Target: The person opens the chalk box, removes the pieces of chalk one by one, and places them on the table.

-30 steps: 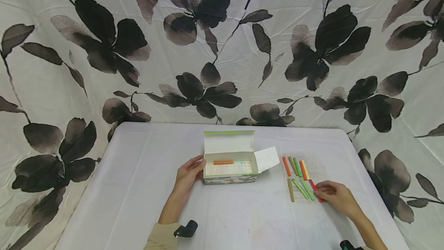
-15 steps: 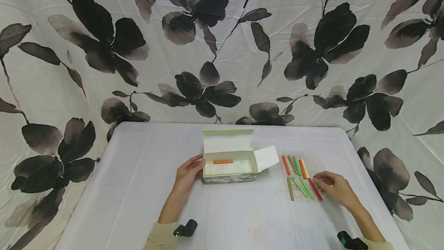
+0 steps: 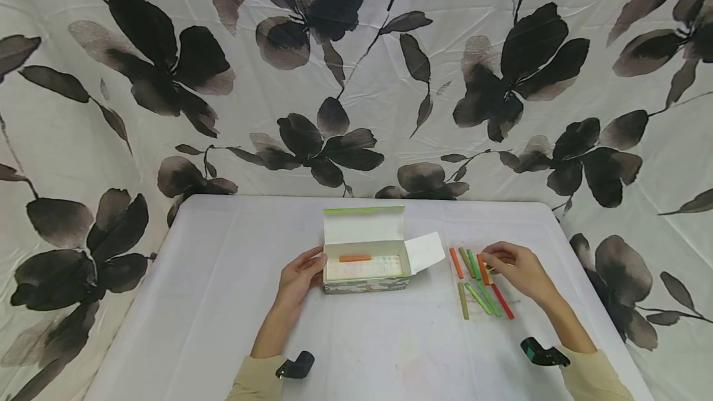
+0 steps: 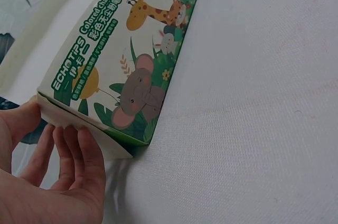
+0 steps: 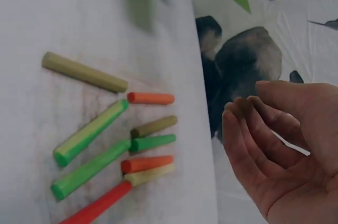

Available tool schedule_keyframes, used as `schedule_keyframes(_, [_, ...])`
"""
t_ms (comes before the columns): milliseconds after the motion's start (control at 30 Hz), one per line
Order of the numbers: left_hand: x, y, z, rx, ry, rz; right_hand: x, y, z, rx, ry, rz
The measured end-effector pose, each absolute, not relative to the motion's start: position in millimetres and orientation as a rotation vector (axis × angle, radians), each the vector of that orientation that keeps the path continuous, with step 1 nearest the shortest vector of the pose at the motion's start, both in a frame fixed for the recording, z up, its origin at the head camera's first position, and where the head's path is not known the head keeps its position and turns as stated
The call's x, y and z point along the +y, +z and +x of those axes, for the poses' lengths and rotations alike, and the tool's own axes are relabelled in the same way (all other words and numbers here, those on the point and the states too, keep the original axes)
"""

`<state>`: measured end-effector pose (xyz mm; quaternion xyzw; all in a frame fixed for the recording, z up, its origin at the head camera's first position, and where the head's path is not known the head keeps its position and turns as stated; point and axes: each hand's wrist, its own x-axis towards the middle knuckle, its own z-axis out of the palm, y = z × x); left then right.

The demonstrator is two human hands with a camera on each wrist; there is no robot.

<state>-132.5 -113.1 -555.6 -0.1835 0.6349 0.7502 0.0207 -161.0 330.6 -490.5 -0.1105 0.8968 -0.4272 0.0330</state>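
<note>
An open cardboard box of colored chalk (image 3: 364, 286) stands on the table, its lid raised and a side flap folded out to the right. An orange chalk stick (image 3: 354, 258) lies inside. My left hand (image 3: 295, 277) grips the box's left end, thumb and fingertips on the end flap (image 4: 87, 131). Right of the box, several chalk sticks lie in two rough rows, including a red one (image 3: 502, 301), green ones (image 5: 91, 170) and an olive one (image 5: 84, 72). Above the far-row orange (image 5: 145, 164) and yellow (image 5: 153, 173) sticks hovers my right hand (image 3: 520, 271), fingers loosely bent around nothing.
A white cloth covers the table (image 3: 234, 234), with faint chalk smudges on it. Behind hangs a floral curtain (image 3: 423, 79). Dark wrist devices (image 3: 295, 365) sit at both sleeves.
My right hand has let go of the red chalk stick and moved away from me and slightly left, to the far row. My left hand stays on the box.
</note>
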Motion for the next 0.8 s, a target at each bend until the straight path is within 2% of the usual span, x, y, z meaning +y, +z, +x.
schedule_keyframes(433, [-113.2, -555.6, -133.0, 1.959, 2.323, -0.584, 290.2, -457.3, -182.8, 2.766, -1.323, -0.487])
schedule_keyframes(800, [-112.5, -557.2, -134.1, 1.969, 2.318, -0.595, 250.2, -453.2, -194.7, 2.682, -1.394, -0.593])
